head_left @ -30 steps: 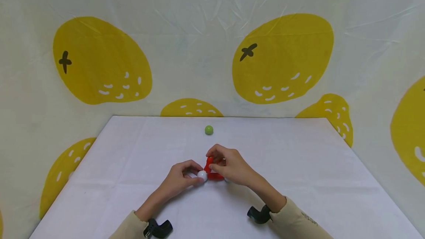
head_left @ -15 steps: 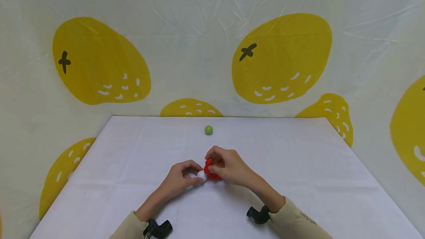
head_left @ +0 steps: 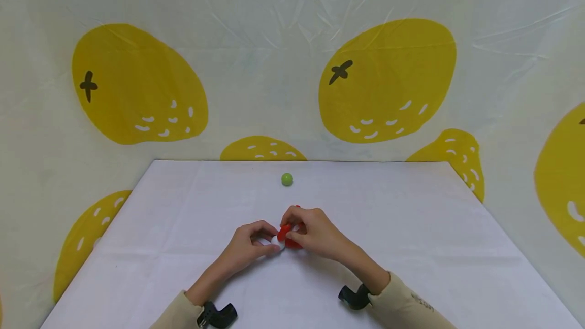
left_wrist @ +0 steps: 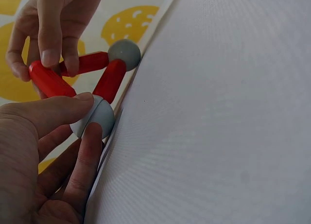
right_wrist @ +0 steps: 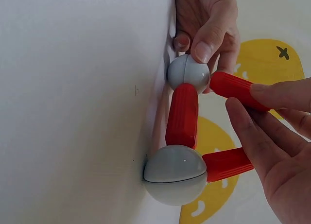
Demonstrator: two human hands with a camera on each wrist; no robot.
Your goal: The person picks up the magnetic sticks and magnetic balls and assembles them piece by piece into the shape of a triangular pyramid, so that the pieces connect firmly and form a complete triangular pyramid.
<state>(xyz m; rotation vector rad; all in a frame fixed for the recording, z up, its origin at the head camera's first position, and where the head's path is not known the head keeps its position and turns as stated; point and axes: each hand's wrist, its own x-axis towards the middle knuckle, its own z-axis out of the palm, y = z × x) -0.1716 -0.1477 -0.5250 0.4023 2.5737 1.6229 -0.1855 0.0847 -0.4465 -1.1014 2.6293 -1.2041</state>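
My left hand (head_left: 251,240) pinches a white ball (left_wrist: 104,121) between thumb and fingers, low at the tabletop. In the right wrist view, a red rod (right_wrist: 182,118) joins that ball to a second, nearer white ball (right_wrist: 175,178). Another red rod (right_wrist: 227,164) sticks out from the second ball, its far end behind my right hand's fingers. My right hand (head_left: 317,230) pinches a third red rod (right_wrist: 233,89), tilted, its lower end right at the ball in my left hand. Both balls have a seam round them.
Further back on the white-covered table (head_left: 393,197) sits a small green ball (head_left: 287,179). A pale cloth (head_left: 265,65) printed with yellow fruit hangs behind the table. Dark devices (head_left: 354,297) are strapped at both wrists.
My right hand has shifted slightly left and downward, and the rod it pinches has leaned over from nearly upright, its end coming up to the white ball. My left hand has stayed put.
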